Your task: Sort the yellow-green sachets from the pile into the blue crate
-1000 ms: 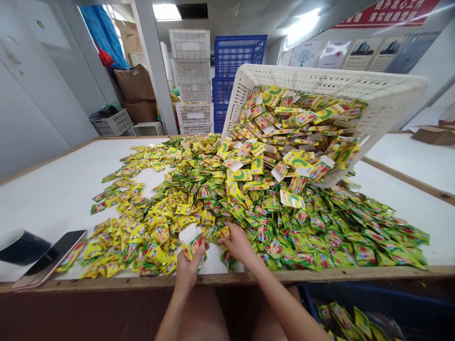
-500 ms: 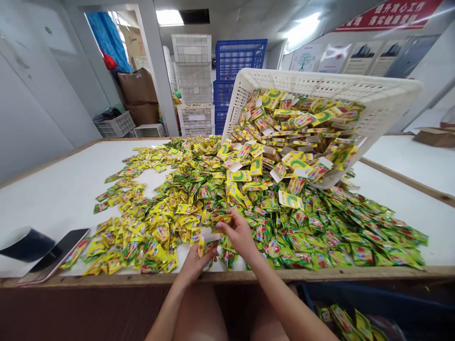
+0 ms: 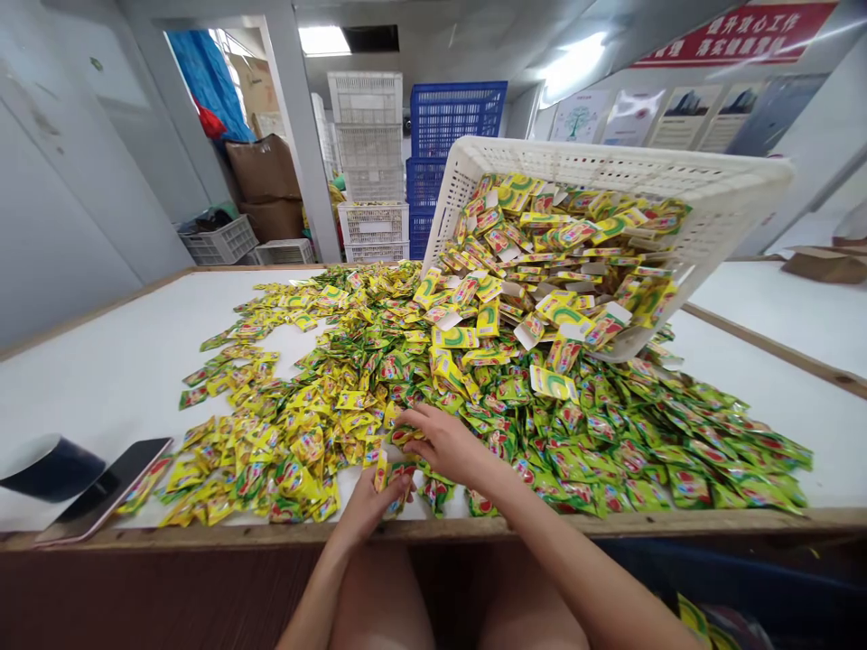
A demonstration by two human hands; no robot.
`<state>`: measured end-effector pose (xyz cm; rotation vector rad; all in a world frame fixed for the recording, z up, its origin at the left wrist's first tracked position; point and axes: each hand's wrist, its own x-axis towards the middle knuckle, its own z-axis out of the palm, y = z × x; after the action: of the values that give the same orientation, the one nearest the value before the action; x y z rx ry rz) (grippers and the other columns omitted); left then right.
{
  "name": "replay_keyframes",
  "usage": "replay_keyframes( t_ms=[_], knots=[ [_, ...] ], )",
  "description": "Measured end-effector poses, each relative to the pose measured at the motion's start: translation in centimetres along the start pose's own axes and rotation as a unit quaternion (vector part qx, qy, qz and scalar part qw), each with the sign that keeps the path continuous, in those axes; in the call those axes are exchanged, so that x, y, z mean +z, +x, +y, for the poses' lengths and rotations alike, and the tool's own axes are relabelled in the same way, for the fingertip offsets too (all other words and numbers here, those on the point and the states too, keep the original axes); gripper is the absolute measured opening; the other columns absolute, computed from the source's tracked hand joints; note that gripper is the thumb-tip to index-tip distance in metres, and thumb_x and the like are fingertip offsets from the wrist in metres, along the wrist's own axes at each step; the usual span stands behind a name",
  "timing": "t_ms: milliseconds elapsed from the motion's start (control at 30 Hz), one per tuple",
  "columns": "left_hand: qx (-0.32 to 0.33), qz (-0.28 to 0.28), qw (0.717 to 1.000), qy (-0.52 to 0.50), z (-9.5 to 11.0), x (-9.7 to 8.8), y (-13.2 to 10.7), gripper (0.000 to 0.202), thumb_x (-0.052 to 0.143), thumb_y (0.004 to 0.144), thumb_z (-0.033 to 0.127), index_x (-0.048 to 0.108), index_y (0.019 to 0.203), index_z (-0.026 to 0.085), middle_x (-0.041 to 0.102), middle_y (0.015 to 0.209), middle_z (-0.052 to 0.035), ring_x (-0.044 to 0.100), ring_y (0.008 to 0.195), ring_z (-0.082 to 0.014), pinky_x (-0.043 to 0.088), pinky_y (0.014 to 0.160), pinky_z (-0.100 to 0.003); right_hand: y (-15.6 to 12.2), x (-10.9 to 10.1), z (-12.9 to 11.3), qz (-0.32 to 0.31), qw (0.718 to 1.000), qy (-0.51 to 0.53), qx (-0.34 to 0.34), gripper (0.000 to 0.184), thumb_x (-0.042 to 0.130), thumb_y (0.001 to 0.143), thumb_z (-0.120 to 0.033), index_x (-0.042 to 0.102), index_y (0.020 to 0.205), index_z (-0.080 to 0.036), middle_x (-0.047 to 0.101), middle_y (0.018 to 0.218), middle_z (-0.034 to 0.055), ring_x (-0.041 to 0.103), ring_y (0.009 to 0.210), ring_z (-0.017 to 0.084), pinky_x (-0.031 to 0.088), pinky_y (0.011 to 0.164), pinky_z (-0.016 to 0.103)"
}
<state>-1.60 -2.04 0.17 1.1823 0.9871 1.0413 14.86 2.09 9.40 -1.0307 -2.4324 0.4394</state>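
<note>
A big heap of small yellow-green sachets [image 3: 542, 424] covers the white table [image 3: 101, 370]. My left hand [image 3: 371, 502] is at the table's near edge, its fingers closed round a small open box [image 3: 393, 471] with sachets in it. My right hand [image 3: 442, 442] reaches left over the pile just above the box, fingers curled and pinching at sachets. Behind the heap, a white plastic crate [image 3: 711, 194] is tipped toward me, spilling small yellow cartons [image 3: 555, 271] and sachets.
A phone [image 3: 101, 501] and a dark roll of tape [image 3: 47, 468] lie at the near left corner. Stacked white crates [image 3: 366, 162] and blue crates [image 3: 451, 117] stand behind the table. A second table [image 3: 799, 307] is to the right.
My left hand has lowered the box to the table edge and tilted it. My right hand rose with a sachet, then moved left and down onto the pile above the box.
</note>
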Motion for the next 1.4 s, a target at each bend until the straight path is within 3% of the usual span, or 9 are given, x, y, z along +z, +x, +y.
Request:
replay_keyframes(
  t_ms=[333, 467, 633, 767, 900, 1067, 1200, 1300, 1400],
  knots=[
    [0.002, 0.004, 0.998, 0.06, 0.0, 0.0, 0.1, 0.033, 0.062, 0.069, 0.046, 0.063, 0.07, 0.013, 0.063, 0.061, -0.0042, 0.056, 0.057, -0.0161, 0.041, 0.056, -0.023, 1.4, 0.4, -0.9, -0.082, 0.985, -0.149, -0.025, 0.008, 0.06, 0.074, -0.022, 0.062, 0.08, -0.018, 0.053, 0.086, 0.0054, 0.052, 0.077, 0.017, 0.036, 0.063, 0.025],
    [0.008, -0.013, 0.997, 0.069, 0.1, -0.1, 0.0, 0.035, 0.062, 0.069, 0.047, 0.065, 0.069, 0.012, 0.062, 0.059, -0.004, 0.056, 0.058, -0.0164, 0.04, 0.056, -0.023, 2.4, 0.5, -1.0, -0.108, 0.987, -0.11, -0.044, 0.007, 0.063, 0.07, -0.022, 0.062, 0.074, -0.017, 0.056, 0.083, 0.006, 0.053, 0.077, 0.018, 0.036, 0.061, 0.025],
    [0.01, 0.07, 0.995, 0.07, -0.7, -0.2, 0.0, 0.031, 0.064, 0.068, 0.044, 0.062, 0.069, 0.013, 0.055, 0.053, 0.0015, 0.047, 0.05, -0.0115, 0.036, 0.049, -0.02, 2.3, 0.8, 0.2, -0.076, 0.996, 0.044, -0.014, 0.027, 0.067, 0.068, -0.022, 0.055, 0.092, -0.018, 0.057, 0.076, -0.001, 0.052, 0.068, 0.013, 0.034, 0.057, 0.02],
    [0.024, 0.083, 0.995, 0.059, -0.6, 0.1, 0.1, 0.028, 0.065, 0.067, 0.039, 0.059, 0.078, 0.013, 0.057, 0.06, 0.0012, 0.049, 0.055, -0.0117, 0.039, 0.052, -0.021, 1.8, 1.5, 0.4, -0.035, 0.999, -0.034, 0.012, 0.007, 0.062, 0.074, -0.02, 0.056, 0.075, -0.016, 0.056, 0.074, 0.001, 0.051, 0.069, 0.013, 0.033, 0.06, 0.022],
    [0.05, 0.101, 0.993, 0.022, -0.4, 0.4, -0.1, 0.029, 0.066, 0.067, 0.033, 0.053, 0.086, 0.017, 0.061, 0.071, 0.0009, 0.054, 0.063, -0.014, 0.043, 0.058, -0.023, 2.2, 1.6, -0.5, -0.045, 0.992, -0.117, -0.022, 0.004, 0.06, 0.074, -0.018, 0.058, 0.077, -0.015, 0.057, 0.082, 0.0059, 0.051, 0.077, 0.016, 0.034, 0.065, 0.025],
    [0.057, 0.099, 0.993, -0.014, -1.0, 0.3, -0.2, 0.03, 0.065, 0.07, 0.032, 0.049, 0.091, 0.018, 0.061, 0.074, 0.0011, 0.056, 0.063, -0.0137, 0.045, 0.059, -0.023, 3.4, 1.0, -0.5, -0.084, 0.992, -0.08, -0.046, 0.011, 0.065, 0.071, -0.024, 0.058, 0.069, -0.015, 0.057, 0.075, 0.0048, 0.051, 0.075, 0.017, 0.034, 0.064, 0.024],
    [0.063, 0.096, 0.993, -0.01, -0.9, 0.0, -0.1, 0.029, 0.063, 0.071, 0.032, 0.051, 0.092, 0.016, 0.063, 0.079, -0.0009, 0.058, 0.069, -0.0152, 0.046, 0.062, -0.025, 2.9, 1.4, -0.1, 0.002, 1.0, -0.009, -0.018, 0.014, 0.06, 0.076, -0.018, 0.054, 0.088, -0.017, 0.056, 0.085, 0.0019, 0.051, 0.077, 0.014, 0.034, 0.065, 0.022],
    [0.056, 0.092, 0.994, -0.003, -0.8, -0.1, 0.1, 0.028, 0.064, 0.071, 0.033, 0.052, 0.091, 0.016, 0.063, 0.077, -0.0001, 0.057, 0.068, -0.015, 0.046, 0.062, -0.024, 2.2, 1.6, -0.1, 0.059, 0.997, -0.032, -0.041, 0.006, 0.056, 0.079, -0.015, 0.052, 0.082, -0.017, 0.056, 0.088, 0.0029, 0.049, 0.083, 0.015, 0.033, 0.071, 0.024],
    [0.052, 0.086, 0.995, -0.007, -0.9, -0.1, 0.1, 0.028, 0.064, 0.071, 0.033, 0.052, 0.09, 0.017, 0.063, 0.076, 0.0005, 0.057, 0.067, -0.0145, 0.045, 0.061, -0.024, 2.1, 1.5, -0.3, 0.051, 0.991, -0.088, -0.081, 0.005, 0.054, 0.081, -0.016, 0.05, 0.077, -0.017, 0.057, 0.078, 0.0021, 0.048, 0.079, 0.016, 0.029, 0.074, 0.027]
  ],
)
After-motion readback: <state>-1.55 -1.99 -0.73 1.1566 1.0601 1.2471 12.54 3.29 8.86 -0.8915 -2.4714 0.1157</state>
